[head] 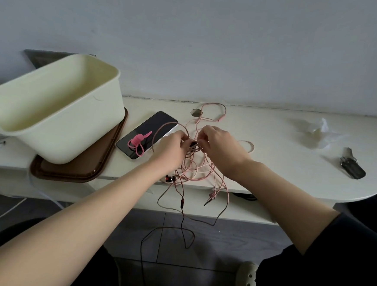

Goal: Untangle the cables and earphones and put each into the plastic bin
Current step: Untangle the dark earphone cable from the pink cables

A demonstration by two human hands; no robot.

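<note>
Forearms [115, 195] fill lower frame; left hand [173, 149] and right hand [220, 145] pinch tangled cables [195, 167] at centre, fingers [202, 140] clamped. Step: untangling; bin [71, 133], left, looks empty. Next: tease one cable free.

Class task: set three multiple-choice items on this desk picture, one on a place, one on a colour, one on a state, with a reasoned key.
1. Where does the plastic bin stand? A) on the brown tray B) on the floor C) on a chair
2. What colour is the cable tie on the phone? A) green B) pink C) blue
3. What are the left hand and right hand doing? A) lifting the bin B) lying flat C) pinching the tangled cables
Key: 1A, its base sits on the tray; 2B, it is pink; 3C, both grips hold the cables.
</note>
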